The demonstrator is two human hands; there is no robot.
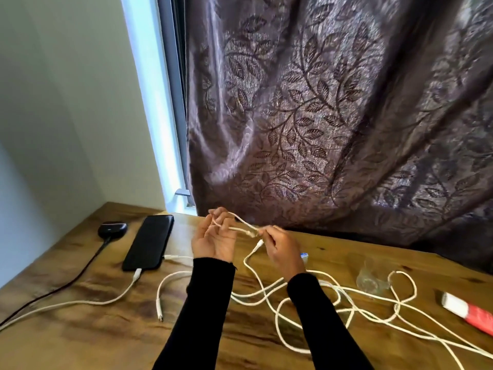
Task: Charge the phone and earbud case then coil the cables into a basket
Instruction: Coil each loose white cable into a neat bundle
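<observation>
A black phone (150,241) lies face up on the wooden table (80,329) with a white cable (88,302) plugged into its near end. Left of it sits a dark earbud case (112,229) with a black cable (66,283) attached. My left hand (214,237) is raised, palm up, with a loop of white cable (241,225) wound round its fingers. My right hand (281,248) pinches the same cable near a knot, its connector hanging just below. The cable's remaining length (333,297) sprawls in loose tangles over the table to the right.
A patterned purple curtain (333,116) hangs behind the table. A clear plastic piece (372,279) and a red-and-white packet (469,312) lie at the right. A small blue-and-white object (305,256) peeks out behind my right hand. No basket is in view.
</observation>
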